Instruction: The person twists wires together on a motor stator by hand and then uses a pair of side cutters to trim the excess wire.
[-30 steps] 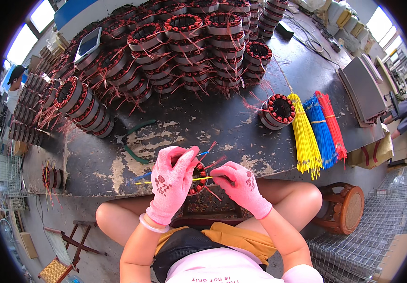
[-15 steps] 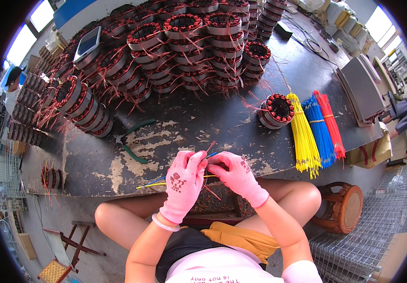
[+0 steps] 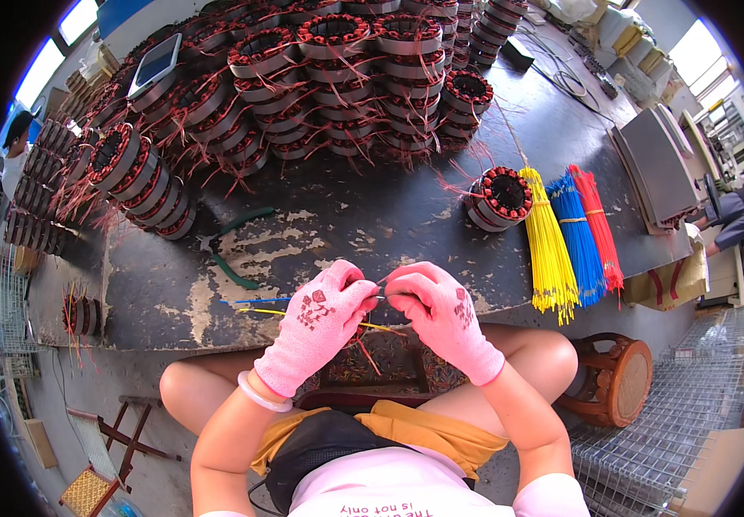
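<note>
Item: wound stator coil (image 3: 372, 366), sitting on the person's lap, directly beneath both gloved hands. Left hand (image 3: 316, 323) and right hand (image 3: 441, 314) are meeting fingertip to fingertip, each pinching thin lead wires (image 3: 255, 303) trailing out beyond the left hand. Wires are likely light, springy, easily kinked; best gripped near the ends. Core is probably heavy, rigid.

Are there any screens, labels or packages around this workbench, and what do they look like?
Tablet or phone: lies on the stacked motor coils at the far left, a flat rectangle with a pale blue-grey screen.
Cardboard box: on the floor at lower left, brown.
Glove prints: small dark red marks on the back of each pink glove.
</note>
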A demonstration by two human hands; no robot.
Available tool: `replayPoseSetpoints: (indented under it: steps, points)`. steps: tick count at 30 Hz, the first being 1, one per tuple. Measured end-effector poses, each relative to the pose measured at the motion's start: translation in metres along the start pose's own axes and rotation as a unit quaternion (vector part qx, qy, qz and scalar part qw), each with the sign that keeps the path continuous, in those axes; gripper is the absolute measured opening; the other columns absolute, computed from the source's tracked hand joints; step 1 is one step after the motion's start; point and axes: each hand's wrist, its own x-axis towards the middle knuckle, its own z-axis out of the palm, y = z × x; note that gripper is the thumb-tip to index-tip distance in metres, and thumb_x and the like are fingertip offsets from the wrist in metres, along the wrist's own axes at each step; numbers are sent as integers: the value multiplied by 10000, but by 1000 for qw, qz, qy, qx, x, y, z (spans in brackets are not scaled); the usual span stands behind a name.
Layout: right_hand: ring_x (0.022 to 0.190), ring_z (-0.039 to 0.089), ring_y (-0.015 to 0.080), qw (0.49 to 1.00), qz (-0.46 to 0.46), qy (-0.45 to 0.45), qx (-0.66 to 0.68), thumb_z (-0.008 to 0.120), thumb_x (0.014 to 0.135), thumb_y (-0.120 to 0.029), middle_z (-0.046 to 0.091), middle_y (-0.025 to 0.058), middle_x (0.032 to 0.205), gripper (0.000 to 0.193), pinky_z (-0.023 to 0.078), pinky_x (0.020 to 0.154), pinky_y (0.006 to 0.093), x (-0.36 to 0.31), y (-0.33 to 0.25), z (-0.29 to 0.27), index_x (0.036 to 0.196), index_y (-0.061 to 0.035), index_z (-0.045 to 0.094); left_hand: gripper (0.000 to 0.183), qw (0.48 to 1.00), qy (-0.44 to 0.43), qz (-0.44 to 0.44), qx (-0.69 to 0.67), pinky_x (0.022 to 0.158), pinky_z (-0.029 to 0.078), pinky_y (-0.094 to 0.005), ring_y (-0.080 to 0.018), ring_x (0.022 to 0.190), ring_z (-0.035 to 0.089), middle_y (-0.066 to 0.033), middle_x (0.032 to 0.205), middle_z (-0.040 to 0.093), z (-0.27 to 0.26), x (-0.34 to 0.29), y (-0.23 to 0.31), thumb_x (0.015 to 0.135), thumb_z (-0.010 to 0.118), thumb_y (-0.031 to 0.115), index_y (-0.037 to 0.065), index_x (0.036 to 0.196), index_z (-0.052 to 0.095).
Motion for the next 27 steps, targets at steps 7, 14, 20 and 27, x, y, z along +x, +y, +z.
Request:
replayPoseSetpoints:
  steps: [7, 14, 20, 27]
  points:
    - [915, 686, 336, 989, 102, -74, 72, 666, 927, -73, 694, 148, 974, 128, 543, 790, 384, 6, -1, -3, 1049, -47, 695, 151, 999, -33, -2, 33, 791, 543, -435, -358, 955, 650, -130, 1060, 607, -7, 5, 13, 900, 711, 80, 35, 1035, 659]
    - [891, 689, 339, 993, 65, -64, 73, 669, 929, -86, 697, 157, 950, 142, 544, 778, 389, 5, 2, -6, 1062, -51, 706, 170, 998, -28, -16, 48, 785, 542, -426, -340, 946, 654, -119, 1051, 621, 0, -2, 17, 880, 717, 55, 50, 1044, 672]
    - [873, 686, 343, 991, 79, -81, 76, 673, 943, -108, 701, 160, 948, 140, 539, 757, 391, 8, 3, -8, 1066, -47, 699, 181, 999, 1, -48, -23, 799, 537, -422, -331, 937, 651, -110, 1040, 634, 10, -4, 16, 848, 757, 76, 51, 1014, 686]
    - [622, 591, 98, 925, 301, -114, 202, 711, 923, -114, 706, 68, 898, 191, 494, 603, 262, 5, 16, -2, 1100, -46, 689, 178, 998, 47, 11, -29, 798, 538, -403, -307, 920, 663, -84, 1006, 672, 28, -6, 10, 815, 775, 60, 54, 973, 695]
